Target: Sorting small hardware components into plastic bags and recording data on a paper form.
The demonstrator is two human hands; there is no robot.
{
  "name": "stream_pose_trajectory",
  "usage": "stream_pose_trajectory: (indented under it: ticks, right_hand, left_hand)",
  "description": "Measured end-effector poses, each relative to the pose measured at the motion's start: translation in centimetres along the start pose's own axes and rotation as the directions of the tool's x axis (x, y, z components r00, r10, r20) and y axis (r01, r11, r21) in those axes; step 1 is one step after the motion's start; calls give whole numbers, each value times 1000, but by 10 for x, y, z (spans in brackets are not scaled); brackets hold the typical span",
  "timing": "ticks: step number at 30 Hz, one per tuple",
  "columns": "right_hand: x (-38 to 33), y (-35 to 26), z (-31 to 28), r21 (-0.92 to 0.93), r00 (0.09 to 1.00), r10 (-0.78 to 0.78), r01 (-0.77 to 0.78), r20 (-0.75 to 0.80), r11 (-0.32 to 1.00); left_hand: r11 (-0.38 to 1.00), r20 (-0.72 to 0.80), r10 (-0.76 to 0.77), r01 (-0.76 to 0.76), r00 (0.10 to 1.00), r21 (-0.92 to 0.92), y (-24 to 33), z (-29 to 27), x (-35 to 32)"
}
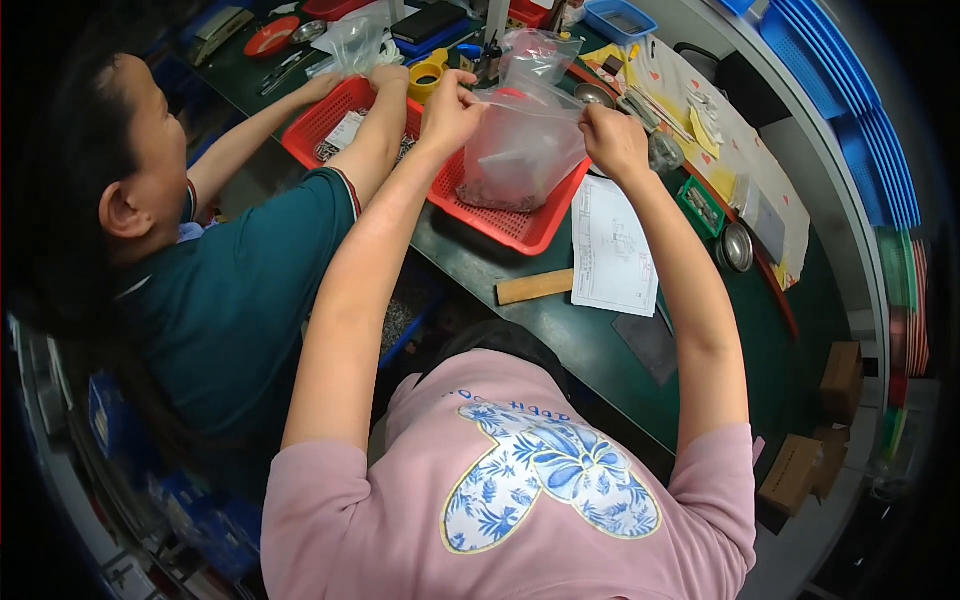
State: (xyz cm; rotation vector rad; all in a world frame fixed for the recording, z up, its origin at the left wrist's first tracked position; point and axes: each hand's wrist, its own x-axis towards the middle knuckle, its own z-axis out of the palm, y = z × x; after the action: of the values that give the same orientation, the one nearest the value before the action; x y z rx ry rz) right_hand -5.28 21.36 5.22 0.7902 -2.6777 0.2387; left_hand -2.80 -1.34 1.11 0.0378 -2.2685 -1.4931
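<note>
Clear plastic bag [520, 150] of small dark parts held up by its mouth over the red mesh tray [520, 228]
Its top edge is pinched shut between the left hand [450, 112] and the right hand [612, 140]; the mouth is best kept level and above the tray so spills are caught. A dark green bench [560, 335] with a paper sheet [612, 250] and wooden block [534, 286] lies beneath, a co-worker's arm [375, 130] reaching in at the left
</note>
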Motion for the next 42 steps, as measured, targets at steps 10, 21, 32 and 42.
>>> stream_pose_trajectory:
  ticks: [10,21,32,42]
  right_hand:
    - [-6,-23,-6,121,982,-127,145,-140,982]
    - [1,-72,7,350,926,-368,372,-78,860]
    - [3,-61,12,338,904,-407,426,-130,839]
    - [-17,-11,6,223,935,-327,350,-138,910]
  left_hand:
    - [968,-95,-161,138,982,-210,-12,1,-34]
    - [988,-212,-22,-12,977,-157,18,10,-78]
    - [992,-231,102,-117,968,-53,26,2,-74]
    - [988,-333,61,-104,941,-111,25,6,-65]
